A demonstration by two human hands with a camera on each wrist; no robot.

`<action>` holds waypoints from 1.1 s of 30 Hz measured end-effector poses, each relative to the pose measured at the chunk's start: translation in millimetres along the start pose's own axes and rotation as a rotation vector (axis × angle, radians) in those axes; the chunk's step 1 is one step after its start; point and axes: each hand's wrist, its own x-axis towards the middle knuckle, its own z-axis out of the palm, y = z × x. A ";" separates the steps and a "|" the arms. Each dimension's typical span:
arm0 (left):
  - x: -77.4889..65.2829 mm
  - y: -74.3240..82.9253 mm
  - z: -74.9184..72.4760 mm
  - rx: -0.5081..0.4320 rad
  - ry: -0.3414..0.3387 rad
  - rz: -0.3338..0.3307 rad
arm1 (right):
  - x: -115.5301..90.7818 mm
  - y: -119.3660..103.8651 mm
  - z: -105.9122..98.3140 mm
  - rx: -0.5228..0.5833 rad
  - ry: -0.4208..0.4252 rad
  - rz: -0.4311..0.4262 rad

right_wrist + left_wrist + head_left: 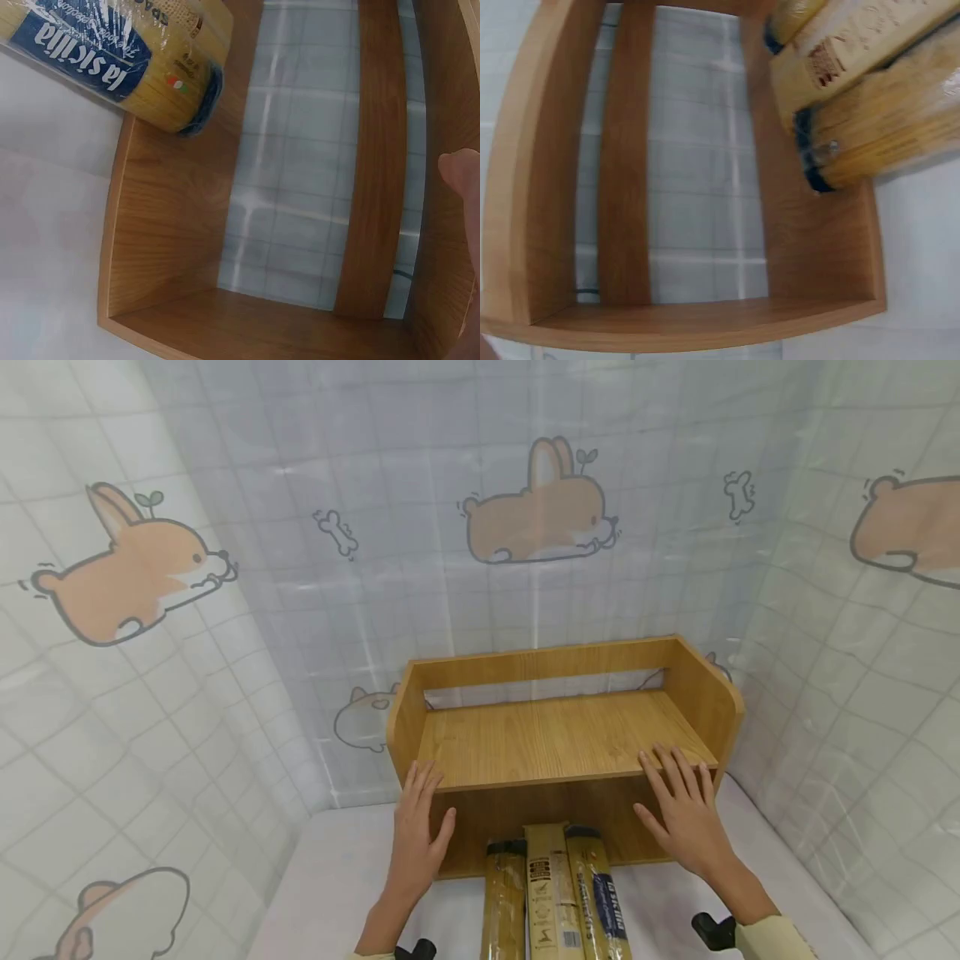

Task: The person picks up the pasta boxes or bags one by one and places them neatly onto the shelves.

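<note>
A two-tier wooden shelf (pixel 540 739) stands against the back wall. My left hand (pixel 420 831) touches its front left corner, fingers extended and thumb apart. My right hand (pixel 686 818) rests on the upper board's front edge near the right side, fingers spread. Three long packs of spaghetti lie side by side between the hands, their far ends on the lower board (pixel 161 217). The left pack (pixel 504 902) is clear with a dark end, and the middle one (pixel 553 893) has beige wrapping. On the right pack (pixel 600 893), a blue label reads "la sicilia" in the right wrist view.
Under the shelf and packs is a white table surface (pixel 352 860). Tile-patterned sheeting (pixel 360 602) with cartoon dogs encloses the back and both sides. Black wrist devices (pixel 714 932) sit by the cuffs. Slots in the shelf's back show the sheeting behind.
</note>
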 end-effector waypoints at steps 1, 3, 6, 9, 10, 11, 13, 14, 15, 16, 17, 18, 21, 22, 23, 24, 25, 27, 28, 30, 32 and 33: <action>1.0 -1.1 -1.8 -0.030 0.041 -0.003 | -0.3 -0.2 0.3 -0.001 0.004 0.002; 4.2 -3.2 -5.1 -0.073 0.141 -0.002 | -0.5 -1.2 0.8 0.002 0.017 0.006; 8.7 -4.8 -8.5 -0.130 0.269 -0.059 | -2.2 -5.3 -0.2 0.035 0.025 0.021; 12.2 -8.2 -10.6 -0.144 0.362 -0.167 | -6.6 -13.9 1.3 0.064 0.021 0.033; 12.9 -9.6 -11.1 -0.149 0.386 -0.203 | -8.9 -17.6 2.5 0.069 0.014 0.033; 13.3 -11.2 -11.4 -0.148 0.411 -0.231 | -11.4 -21.1 4.2 0.071 0.012 0.028; 12.9 -14.3 -10.9 -0.146 0.444 -0.287 | -17.1 -27.2 8.2 0.071 0.002 0.010; 12.4 -15.8 -10.2 -0.148 0.452 -0.309 | -20.1 -29.6 10.1 0.072 0.000 -0.001; 11.8 -17.0 -9.0 -0.152 0.452 -0.332 | -23.1 -31.3 12.1 0.075 -0.003 -0.008; 11.2 -18.1 -7.6 -0.159 0.447 -0.353 | -26.1 -32.7 13.9 0.082 -0.002 -0.013; 10.8 -18.6 -6.1 -0.168 0.438 -0.369 | -29.1 -33.6 15.4 0.093 -0.003 -0.017; 10.3 -19.2 -4.3 -0.178 0.424 -0.383 | -32.1 -34.1 16.8 0.098 -0.006 -0.018; 11.8 -20.0 -4.0 -0.201 0.394 -0.399 | -37.7 -38.3 21.5 0.120 -0.021 -0.024; 12.4 -19.6 -3.6 -0.211 0.384 -0.402 | -39.7 -39.8 22.8 0.129 -0.030 -0.028; 13.1 -18.8 -3.5 -0.221 0.375 -0.407 | -41.9 -41.7 24.5 0.138 -0.041 -0.030; 13.7 -18.0 -3.3 -0.230 0.364 -0.414 | -44.4 -43.7 26.2 0.151 -0.054 -0.034; 14.3 -17.1 -3.2 -0.237 0.353 -0.421 | -47.2 -46.1 28.4 0.171 -0.069 -0.032; 15.0 -14.9 -3.0 -0.245 0.328 -0.436 | -54.5 -51.8 33.6 0.215 -0.107 -0.010; 15.0 -13.4 -3.0 -0.246 0.311 -0.446 | -58.6 -54.9 36.3 0.242 -0.129 0.006; 15.1 -11.2 -2.8 -0.245 0.279 -0.460 | -67.7 -59.8 43.1 0.287 -0.161 0.031; 15.4 -9.8 -2.5 -0.245 0.255 -0.470 | -76.6 -64.0 50.8 0.299 -0.180 0.051; 15.7 -9.2 -2.5 -0.247 0.246 -0.474 | -80.4 -65.4 54.5 0.310 -0.188 0.051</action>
